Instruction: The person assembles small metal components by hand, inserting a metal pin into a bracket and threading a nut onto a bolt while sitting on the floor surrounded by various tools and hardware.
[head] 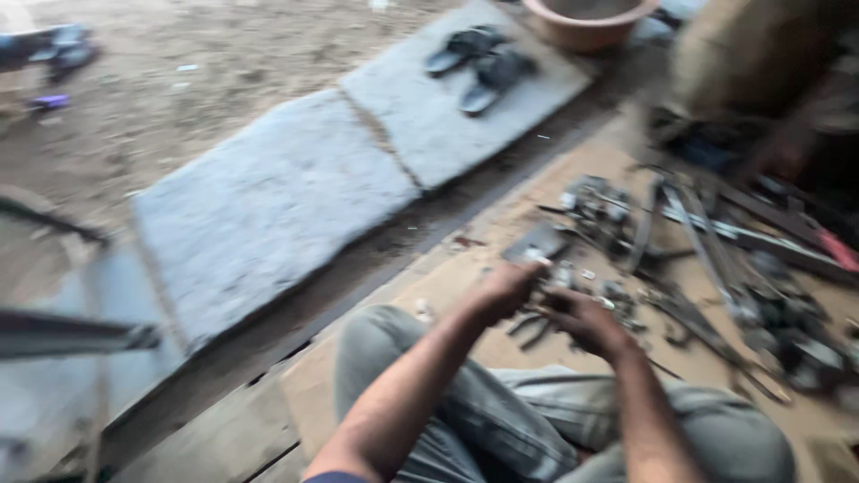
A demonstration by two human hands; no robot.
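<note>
Head view, blurred by motion, looks down at two bare hands meeting just right of the frame's centre over a small metal part. That part is dark grey with a pale spot, and lies among loose scrap on a brown board. The left hand is curled over the near side of the part, fingers bent in; whether they truly clamp it cannot be told through the blur. The right hand sits just beside it, lower and to the right, fingers folded down onto the same cluster of pieces, its grip equally unclear.

Just above the hands lies a flat dark plate. Farther right and upward spreads a heap of metal tools and parts, long bars crossing one another, with a red-tipped piece at the right edge. Grey trousers cover the person's knees at the bottom centre.

Beyond the board, two grey stone slabs run diagonally toward the upper middle. A pair of dark sandals rests on the farther slab, and a clay-coloured basin sits at the top edge. Sandy ground fills the upper left.
</note>
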